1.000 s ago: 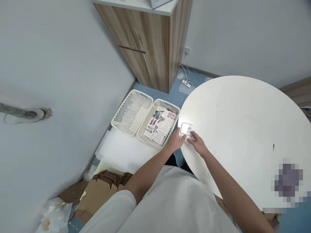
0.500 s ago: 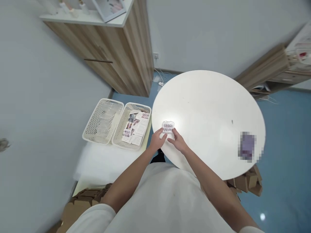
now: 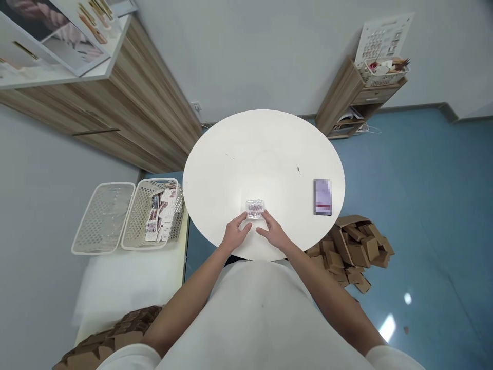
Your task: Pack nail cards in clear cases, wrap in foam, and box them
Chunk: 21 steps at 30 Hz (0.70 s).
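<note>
A small clear plastic case [image 3: 254, 208] lies flat on the white round table [image 3: 265, 149], close to its near edge. Two rows of pinkish-purple pieces, which look like press-on nails, show through it. My left hand [image 3: 235, 232] rests at the case's lower left corner, fingertips at its side and thumb spread away. At the lower right corner, my right hand [image 3: 275, 232] has its fingertips against or very near the case, thumb also apart. Both hands are open, and neither is wrapped round the case.
A purple item, blurred out [image 3: 322, 197], lies at the table's right. To the left, one white basket [image 3: 129, 226] holds printed cards, and another basket [image 3: 79, 234] holds clear plastic pieces. Cardboard boxes [image 3: 356, 252] are heaped on the floor at right. A wooden cabinet [image 3: 154, 97] stands behind left.
My view has swung to the right, so table and baskets appear further left. Both hands stay beside the case, fingers slightly more spread from it.
</note>
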Each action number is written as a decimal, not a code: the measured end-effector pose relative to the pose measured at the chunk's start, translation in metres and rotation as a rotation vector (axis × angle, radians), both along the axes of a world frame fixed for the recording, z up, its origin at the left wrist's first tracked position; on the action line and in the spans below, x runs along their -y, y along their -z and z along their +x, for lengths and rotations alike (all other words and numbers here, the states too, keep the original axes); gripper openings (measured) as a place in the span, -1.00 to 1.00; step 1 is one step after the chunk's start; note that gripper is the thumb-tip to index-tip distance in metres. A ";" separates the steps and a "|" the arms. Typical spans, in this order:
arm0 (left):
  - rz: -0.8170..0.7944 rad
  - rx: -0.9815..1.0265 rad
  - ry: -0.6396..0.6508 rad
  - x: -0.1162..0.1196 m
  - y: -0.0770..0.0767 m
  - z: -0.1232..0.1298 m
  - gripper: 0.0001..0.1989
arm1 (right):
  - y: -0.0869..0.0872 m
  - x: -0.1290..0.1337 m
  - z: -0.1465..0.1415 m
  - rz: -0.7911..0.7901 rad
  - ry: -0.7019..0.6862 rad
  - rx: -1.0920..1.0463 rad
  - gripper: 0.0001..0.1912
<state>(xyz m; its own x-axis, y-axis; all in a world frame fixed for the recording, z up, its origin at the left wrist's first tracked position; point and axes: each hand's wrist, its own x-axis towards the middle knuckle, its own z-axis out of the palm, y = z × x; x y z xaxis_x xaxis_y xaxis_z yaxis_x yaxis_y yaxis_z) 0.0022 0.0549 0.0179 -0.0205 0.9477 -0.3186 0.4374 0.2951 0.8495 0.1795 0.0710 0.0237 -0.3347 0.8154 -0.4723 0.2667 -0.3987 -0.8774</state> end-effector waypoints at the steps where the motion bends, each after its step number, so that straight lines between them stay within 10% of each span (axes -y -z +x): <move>1: -0.017 -0.004 -0.001 0.003 0.000 0.006 -0.47 | 0.002 0.004 0.007 -0.008 0.002 -0.002 -0.23; 21: -0.082 -0.123 0.199 0.031 0.017 0.022 -0.54 | 0.033 0.035 0.026 0.095 -0.131 0.357 -0.40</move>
<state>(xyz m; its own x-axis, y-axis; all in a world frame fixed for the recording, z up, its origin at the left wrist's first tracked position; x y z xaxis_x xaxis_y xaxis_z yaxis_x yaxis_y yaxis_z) 0.0246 0.0241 0.0007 0.1201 0.9079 -0.4015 0.5926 0.2590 0.7628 0.2051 0.0361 -0.0089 -0.2669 0.8222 -0.5028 0.6054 -0.2629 -0.7513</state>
